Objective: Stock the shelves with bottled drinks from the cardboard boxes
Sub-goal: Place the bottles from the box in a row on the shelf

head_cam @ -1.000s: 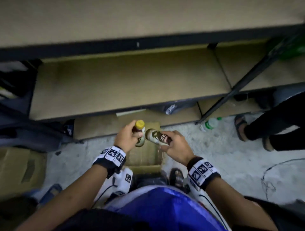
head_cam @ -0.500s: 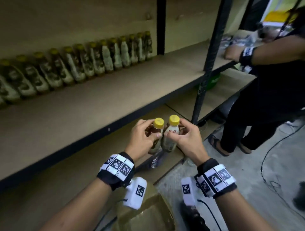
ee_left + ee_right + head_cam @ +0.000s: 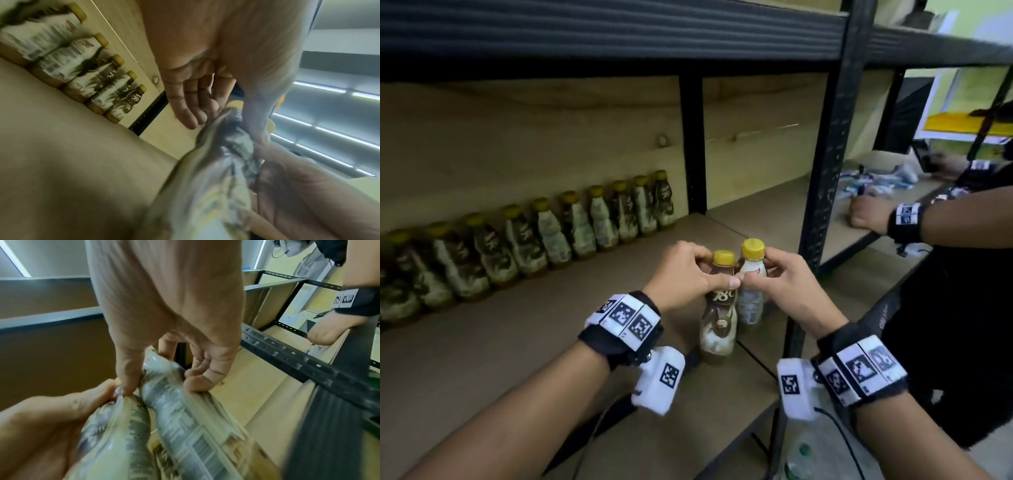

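Mid-stocking here: two bottles carried up over the shelf board [image 3: 524,329], not set down yet as far as can be told. Probably next up is lowering both upright and sliding them in toward the far row, so needs a level drop and room to let go without knocking them together

Far left, along the back wall: row of bottles [image 3: 544,236], same waisted plastic shape, yellow screw caps, glossy brown-and-cream shrink labels, standing shoulder to shoulder. Board under them is matte tan, looks like fibreboard, with a black metal front rail

Middle: left hand [image 3: 681,274] pinching the brown bottle [image 3: 719,322] round the neck just under the cap, thumb in front. Label slick and a bit crinkly in the left wrist view

Just right of it, touching: right hand [image 3: 777,284] gripping the pale bottle [image 3: 751,298] the same way, fingers curled at the shoulder. That one turned label-back out, barcode showing in the right wrist view

Further right: black perforated steel post [image 3: 828,171], then another person's hand [image 3: 866,212] resting on the next shelf bay, well apart from the bottles
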`<act>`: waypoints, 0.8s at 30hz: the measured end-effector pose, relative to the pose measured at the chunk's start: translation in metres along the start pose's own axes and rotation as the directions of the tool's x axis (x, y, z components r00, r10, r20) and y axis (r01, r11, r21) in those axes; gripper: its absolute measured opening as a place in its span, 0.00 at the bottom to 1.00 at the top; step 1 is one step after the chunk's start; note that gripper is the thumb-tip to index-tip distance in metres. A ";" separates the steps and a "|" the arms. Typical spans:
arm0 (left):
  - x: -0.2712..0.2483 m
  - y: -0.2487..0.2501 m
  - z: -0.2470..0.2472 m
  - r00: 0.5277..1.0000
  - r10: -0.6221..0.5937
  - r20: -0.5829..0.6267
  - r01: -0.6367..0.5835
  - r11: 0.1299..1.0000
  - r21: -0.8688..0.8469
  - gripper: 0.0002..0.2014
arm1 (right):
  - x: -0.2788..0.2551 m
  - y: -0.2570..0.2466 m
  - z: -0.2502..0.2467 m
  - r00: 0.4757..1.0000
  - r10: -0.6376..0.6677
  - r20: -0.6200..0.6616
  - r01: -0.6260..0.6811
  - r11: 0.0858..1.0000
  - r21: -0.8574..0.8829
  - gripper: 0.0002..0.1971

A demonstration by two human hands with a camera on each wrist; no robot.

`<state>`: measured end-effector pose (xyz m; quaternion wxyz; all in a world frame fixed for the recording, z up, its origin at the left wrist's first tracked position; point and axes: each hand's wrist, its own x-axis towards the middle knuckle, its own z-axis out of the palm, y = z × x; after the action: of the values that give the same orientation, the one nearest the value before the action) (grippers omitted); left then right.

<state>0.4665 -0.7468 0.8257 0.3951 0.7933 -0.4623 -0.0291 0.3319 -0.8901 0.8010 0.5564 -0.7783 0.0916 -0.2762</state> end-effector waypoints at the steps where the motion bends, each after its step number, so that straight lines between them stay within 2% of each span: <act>1: 0.026 -0.005 0.003 0.999 -0.036 0.000 0.036 0.999 -0.029 0.22 | 0.026 0.005 -0.008 0.999 0.040 -0.003 -0.040 0.999 0.021 0.07; 3: 0.075 -0.018 0.007 0.996 -0.093 0.003 0.093 0.992 -0.088 0.26 | 0.074 0.016 -0.020 0.992 0.128 0.004 -0.128 0.990 0.059 0.08; 5: 0.122 -0.027 0.008 0.994 -0.113 0.004 0.113 0.992 -0.063 0.24 | 0.120 0.029 -0.028 0.978 0.210 0.012 -0.210 0.976 0.064 0.11; 8: 0.184 -0.040 0.007 0.993 -0.106 -0.047 0.112 0.984 0.139 0.16 | 0.186 0.056 -0.030 0.957 0.289 -0.009 -0.289 0.957 0.025 0.20; 10: 0.218 -0.052 0.006 0.992 -0.107 -0.068 0.122 0.955 0.269 0.16 | 0.222 0.067 -0.026 0.950 0.312 -0.014 -0.312 0.949 -0.047 0.22; 13: 0.262 -0.065 0.001 0.980 -0.180 -0.086 0.200 0.884 0.423 0.19 | 0.265 0.072 -0.010 0.946 0.323 -0.017 -0.323 0.941 -0.105 0.22; 17: 0.298 -0.071 -0.008 0.974 -0.209 -0.090 0.224 0.815 0.534 0.19 | 0.300 0.073 0.010 0.959 0.272 -0.078 -0.281 0.945 -0.169 0.21; 20: 0.313 -0.082 -0.017 0.981 -0.177 -0.074 0.181 0.732 0.656 0.16 | 0.323 0.079 0.017 0.961 0.267 -0.078 -0.278 0.934 -0.223 0.20; 24: 0.326 -0.101 -0.027 0.990 -0.138 -0.025 0.104 0.607 0.788 0.16 | 0.355 0.088 0.022 0.957 0.288 -0.041 -0.288 0.921 -0.262 0.29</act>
<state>0.7355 -0.9511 0.8826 -0.0044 0.9146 -0.3811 0.1347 0.6526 -1.0637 0.8315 0.4815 -0.8237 0.2414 -0.1772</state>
